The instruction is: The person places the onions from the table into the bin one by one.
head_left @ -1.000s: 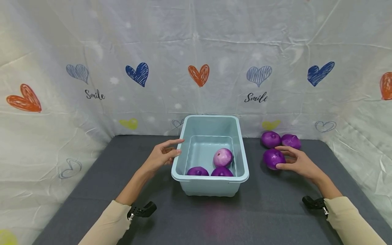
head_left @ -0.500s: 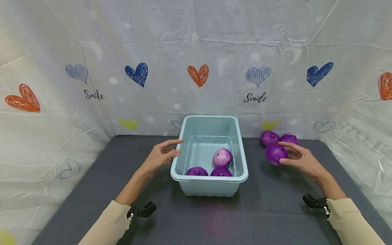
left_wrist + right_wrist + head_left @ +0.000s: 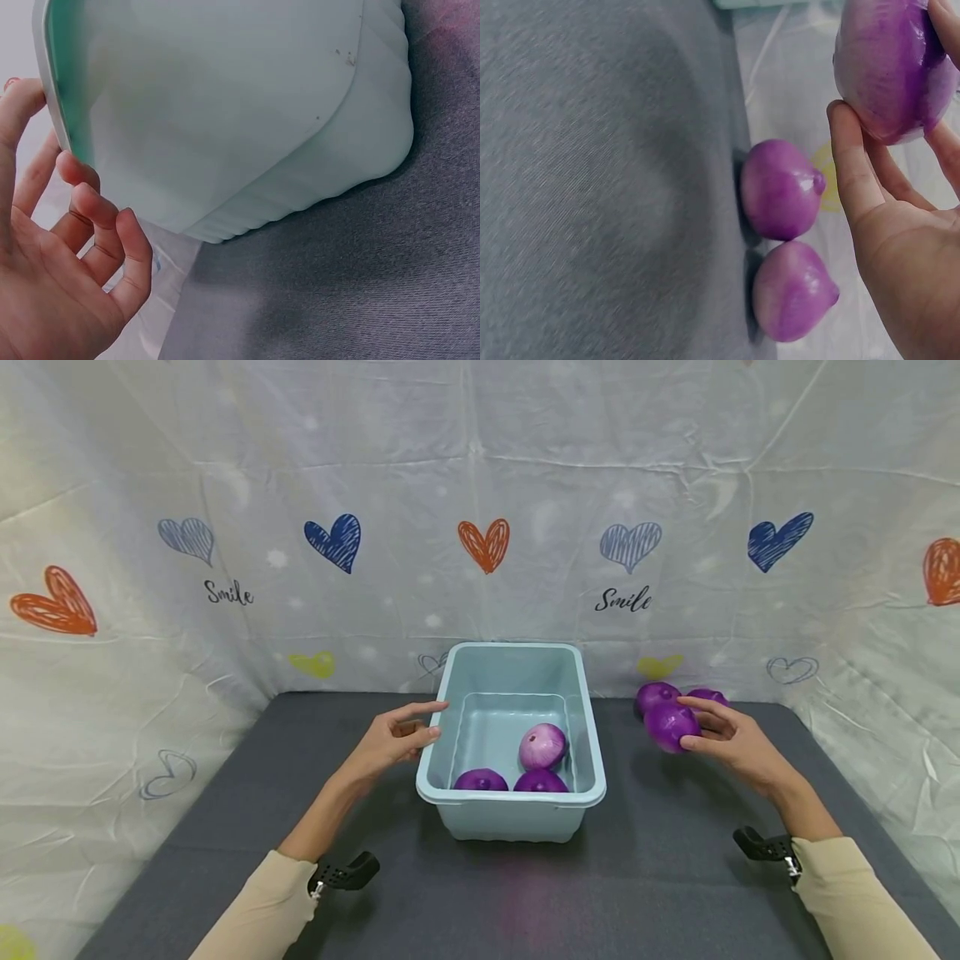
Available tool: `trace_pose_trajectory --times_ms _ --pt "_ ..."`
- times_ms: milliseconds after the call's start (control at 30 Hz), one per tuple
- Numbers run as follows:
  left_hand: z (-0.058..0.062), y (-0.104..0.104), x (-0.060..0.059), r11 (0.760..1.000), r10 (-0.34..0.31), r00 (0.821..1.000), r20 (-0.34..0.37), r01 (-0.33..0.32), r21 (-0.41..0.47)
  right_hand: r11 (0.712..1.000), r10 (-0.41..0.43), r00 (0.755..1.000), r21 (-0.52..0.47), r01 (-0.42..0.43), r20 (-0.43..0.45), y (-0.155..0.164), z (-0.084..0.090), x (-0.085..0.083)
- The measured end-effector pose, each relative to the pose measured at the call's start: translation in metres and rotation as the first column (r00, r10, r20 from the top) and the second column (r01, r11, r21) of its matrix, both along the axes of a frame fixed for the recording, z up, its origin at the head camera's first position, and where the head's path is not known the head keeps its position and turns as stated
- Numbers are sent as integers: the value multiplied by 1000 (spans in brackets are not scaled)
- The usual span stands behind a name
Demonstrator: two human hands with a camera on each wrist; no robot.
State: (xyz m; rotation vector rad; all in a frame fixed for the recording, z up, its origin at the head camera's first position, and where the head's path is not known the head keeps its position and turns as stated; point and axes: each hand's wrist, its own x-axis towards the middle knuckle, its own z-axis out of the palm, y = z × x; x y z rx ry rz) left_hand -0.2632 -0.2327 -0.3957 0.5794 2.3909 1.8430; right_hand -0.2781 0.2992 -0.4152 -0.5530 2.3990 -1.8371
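A light blue plastic bin (image 3: 510, 817) stands mid-table with three purple onions in it, one paler (image 3: 542, 745) and two darker (image 3: 480, 779). My left hand (image 3: 393, 739) rests against the bin's left rim with relaxed fingers. The left wrist view shows this hand (image 3: 67, 262) beside the bin wall (image 3: 225, 112), gripping nothing. My right hand (image 3: 716, 739) grips a purple onion (image 3: 667, 725) a little above the table, right of the bin. In the right wrist view the held onion (image 3: 889, 67) sits between thumb and fingers (image 3: 851, 165).
Two more purple onions (image 3: 654, 695) (image 3: 708, 696) lie on the dark grey table (image 3: 660, 877) behind the right hand, also visible in the right wrist view (image 3: 780, 187) (image 3: 791, 292). A white heart-printed cloth (image 3: 480, 485) walls the back and sides.
My right hand closed on the nearest onion and lifted it off the table. The left hand stayed at the bin rim.
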Motion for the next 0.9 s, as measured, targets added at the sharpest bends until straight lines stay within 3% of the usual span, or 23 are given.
trace_pose_trajectory --times_ms 667,900 --pt "9 -2 -2 994 -21 999 -37 17 -105 997 55 998 -60 -56 -16 -33 27 -15" --pt "8 -3 -3 994 -23 998 -59 16 -112 994 76 997 -78 -76 -11 -40 34 -19"
